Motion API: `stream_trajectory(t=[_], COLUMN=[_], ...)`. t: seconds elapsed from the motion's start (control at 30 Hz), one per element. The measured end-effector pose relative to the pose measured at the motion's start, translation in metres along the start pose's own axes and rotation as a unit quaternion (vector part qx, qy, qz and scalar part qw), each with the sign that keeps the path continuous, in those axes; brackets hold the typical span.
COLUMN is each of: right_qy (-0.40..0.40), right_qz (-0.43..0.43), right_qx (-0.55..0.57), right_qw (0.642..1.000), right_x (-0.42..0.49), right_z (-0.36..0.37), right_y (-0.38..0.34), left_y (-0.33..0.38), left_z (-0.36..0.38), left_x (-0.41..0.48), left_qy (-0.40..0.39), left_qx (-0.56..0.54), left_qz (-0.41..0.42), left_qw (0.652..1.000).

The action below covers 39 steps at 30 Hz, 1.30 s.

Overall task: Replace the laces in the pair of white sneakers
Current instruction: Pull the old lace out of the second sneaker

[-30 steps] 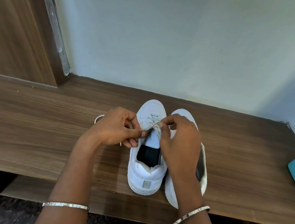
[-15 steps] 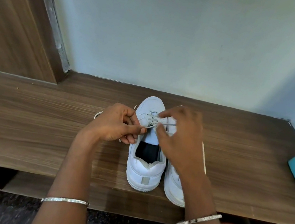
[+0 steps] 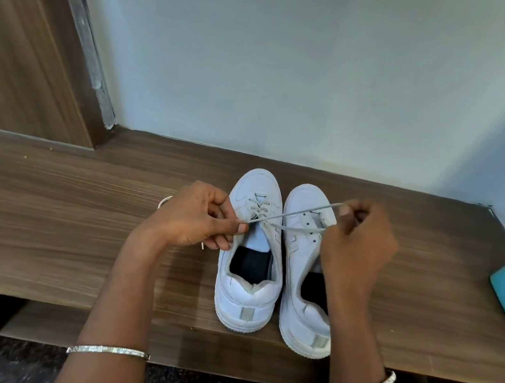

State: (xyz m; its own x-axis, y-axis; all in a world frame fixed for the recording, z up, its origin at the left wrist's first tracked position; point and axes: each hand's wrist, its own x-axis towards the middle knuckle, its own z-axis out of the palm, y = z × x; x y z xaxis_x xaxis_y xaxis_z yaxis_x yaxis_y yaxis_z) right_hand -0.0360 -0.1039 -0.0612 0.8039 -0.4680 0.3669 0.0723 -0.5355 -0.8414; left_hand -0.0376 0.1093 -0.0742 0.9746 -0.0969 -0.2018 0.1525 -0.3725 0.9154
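Lace (image 3: pixel 301 213) taut, pinched by left hand (image 3: pixel 196 215), right hand (image 3: pixel 356 243)

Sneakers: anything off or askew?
Right sneaker sits nearer than the left sneaker, heel seemingly over the shelf edge; its eyelets are bare. Left hand and right hand pinch a lace taut; nothing else odd.

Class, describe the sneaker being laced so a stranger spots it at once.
On the wooden bench against the pale wall, find the left white sneaker. Unlike the right sneaker beside it, it has a lace crossed through its eyelets.
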Motion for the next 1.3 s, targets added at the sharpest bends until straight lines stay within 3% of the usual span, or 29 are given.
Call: stream_trajectory(t=[0.1,0.2,0.27,0.37,0.43,0.57,0.7,0.87,0.97,1.07,1.13,1.3], right_qy=[0.042,0.018,-0.076,-0.245,-0.265,-0.201,-0.132,0.052,0.085,0.004,-0.064,-0.215], right_qz=[0.035,-0.046,-0.138,-0.207,-0.235,-0.213,-0.069,0.056,0.089,0.089,0.030,-0.138], right_qx=[0.016,-0.096,-0.150,-0.195,-0.230,-0.173,0.012,0.100,0.121,0.049,-0.034,-0.180], right_qw=[0.998,0.994,0.976,0.927,0.906,0.940,0.989,0.992,0.985,0.995,0.997,0.950], right_x=[0.003,0.002,-0.004,-0.021,-0.032,-0.032,-0.016,0.000,0.007,0.009,0.002,-0.016], right_z=[-0.004,-0.004,0.000,0.013,0.022,0.027,0.020,0.005,-0.004,-0.005,0.000,0.007], right_y=[0.004,0.003,-0.004,-0.013,-0.011,-0.007,-0.002,0.005,0.011,0.012,0.008,-0.013], left_y=[0.000,0.000,0.000,0.000,0.001,0.001,0.001,0.002,0.002,0.004,0.006,0.008], left_z=[0.000,0.000,0.000,0.000,0.000,0.000,-0.001,0.000,0.001,0.006,0.012,0.031], left_x=[0.001,0.001,0.000,0.000,-0.001,-0.002,-0.001,-0.002,-0.002,0.000,0.003,0.013], left_qy=[-0.001,-0.003,-0.004,0.000,0.001,-0.001,-0.004,0.004,0.011,0.035,0.068,0.135], left_qx=[0.002,-0.001,-0.001,0.001,0.002,0.005,0.003,0.007,0.015,0.030,0.070,0.264], left_qz=[0.001,0.002,0.003,0.004,0.005,0.005,-0.003,-0.001,-0.002,0.015,0.043,0.135], left_qw=[1.000,1.000,1.000,1.000,1.000,1.000,1.000,1.000,1.000,0.999,0.994,0.945])
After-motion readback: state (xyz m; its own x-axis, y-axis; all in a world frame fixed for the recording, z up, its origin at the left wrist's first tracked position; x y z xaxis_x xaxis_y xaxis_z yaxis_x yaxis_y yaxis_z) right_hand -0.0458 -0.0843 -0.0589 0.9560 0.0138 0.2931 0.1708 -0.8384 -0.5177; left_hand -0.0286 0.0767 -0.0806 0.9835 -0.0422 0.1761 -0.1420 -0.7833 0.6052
